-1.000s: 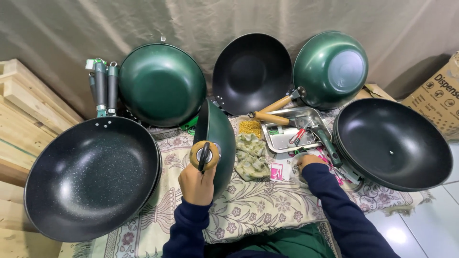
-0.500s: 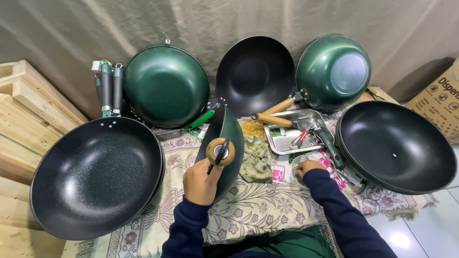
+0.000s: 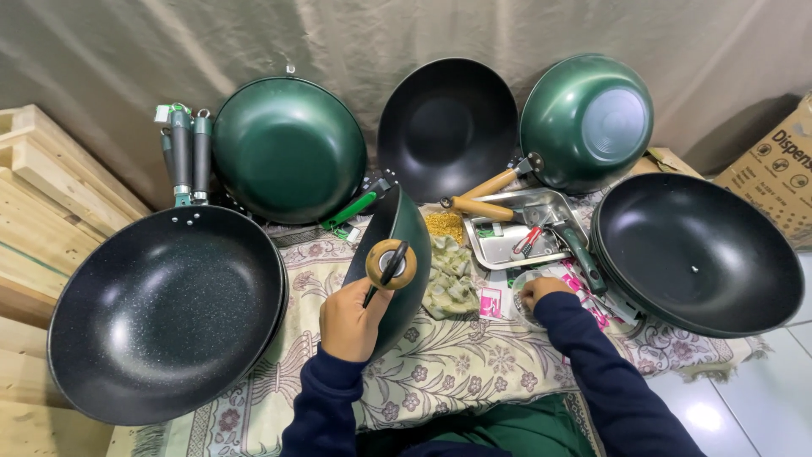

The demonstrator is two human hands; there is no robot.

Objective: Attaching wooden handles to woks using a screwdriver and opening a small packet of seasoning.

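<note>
– Where is our left hand (image 3: 351, 326)?

– Low in the middle. Its fingers wrap tight round a wood handle (image 3: 389, 264). A thin dark tool (image 3: 385, 275) lies across the round end.

– And the held pan (image 3: 406, 254)?

– It stands on its edge on the cloth (image 3: 254, 398), just past that hand. It is green outside, dark inside.

– What about our right hand (image 3: 541, 292)?

– Its fingers curl down into a small round dish (image 3: 520, 309) by a pink packet (image 3: 491, 300). We cannot tell what they pinch, if they pinch a thing at all.

– How far are we?

– We think about the middle. The held pan seems to have its handle on. Two bare pans lean on the drape: a green dome (image 3: 288, 148) and a black bowl (image 3: 448, 127). Loose wood handles (image 3: 482, 199) and green grips (image 3: 190, 152) wait beside them.

– How do things look?

– The big pan (image 3: 161, 313) on our left is round, deep and speckled, like a night sky. The stack (image 3: 698, 250) on the right is smooth and black. The shiny pan (image 3: 588, 118) shows its flat grey bottom. The tray (image 3: 520, 233) is bright steel, with small tools in it. The cloth is soft, with flowers.
</note>
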